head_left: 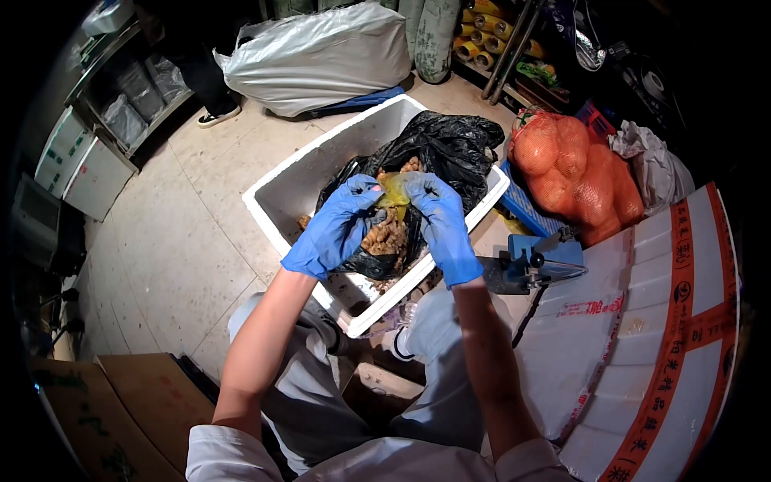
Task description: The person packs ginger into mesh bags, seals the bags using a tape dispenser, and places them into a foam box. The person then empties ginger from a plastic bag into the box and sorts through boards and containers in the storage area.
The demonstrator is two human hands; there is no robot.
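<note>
Both hands wear blue gloves and meet over a white foam box (293, 165). Between them a thin yellow, translucent piece (393, 191) is stretched. My left hand (341, 225) pinches its left side, a bare fingertip showing through the glove. On the right side, my right hand (438, 221) grips it with thumb and fingers. Below the hands, brown lumpy pieces (385, 239) lie in an open black plastic bag (458, 140) inside the box. Small crumbs are on the box's inner wall and floor.
A large white sack (321, 60) stands behind the box. Red net bags (570, 165) sit at the right, beside a blue metal device (546, 255). Taped white foam boxes (634, 337) fill the lower right, cardboard (136, 410) the lower left. A person's shoe (218, 116) shows at the upper left.
</note>
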